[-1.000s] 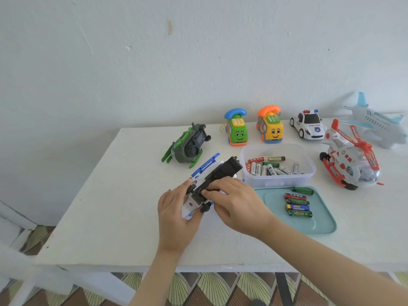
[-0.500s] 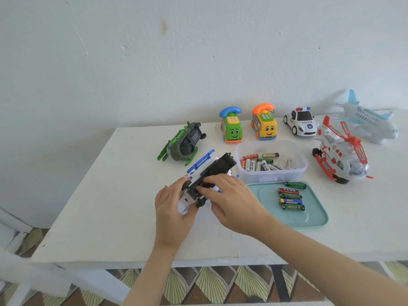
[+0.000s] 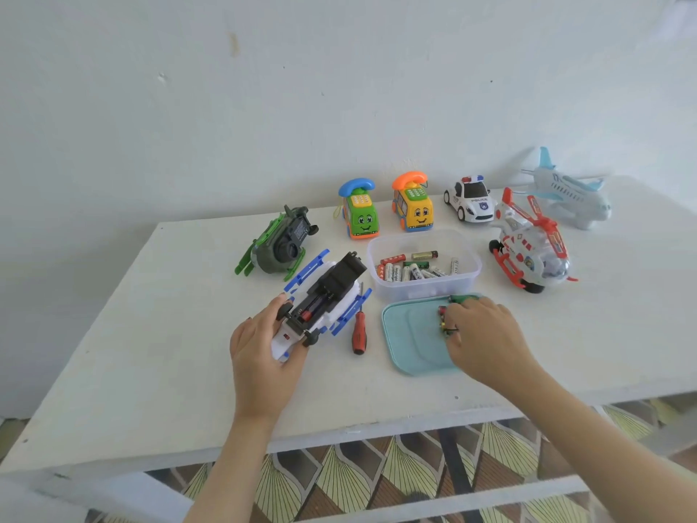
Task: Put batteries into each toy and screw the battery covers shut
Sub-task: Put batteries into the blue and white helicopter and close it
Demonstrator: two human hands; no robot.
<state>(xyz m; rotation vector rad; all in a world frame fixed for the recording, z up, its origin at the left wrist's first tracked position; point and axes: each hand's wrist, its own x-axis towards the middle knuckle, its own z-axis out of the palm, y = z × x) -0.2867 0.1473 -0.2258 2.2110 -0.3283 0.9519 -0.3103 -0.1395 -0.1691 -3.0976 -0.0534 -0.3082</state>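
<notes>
loading step: left hand (image 3: 264, 352) grips upturned toy (image 3: 341, 275), bay (image 3: 317, 303) open; right hand (image 3: 486, 334) curled over batteries (image 3: 442, 315) on tray (image 3: 411, 345), grip unclear; next, seat one, polarity matched.

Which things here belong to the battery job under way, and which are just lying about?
In use: blue toy, held by left hand; right hand at tray batteries; tray; screwdriver; battery tub.
Idle: green helicopter, green phone car, yellow phone car, police car, red helicopter, plane.
</notes>
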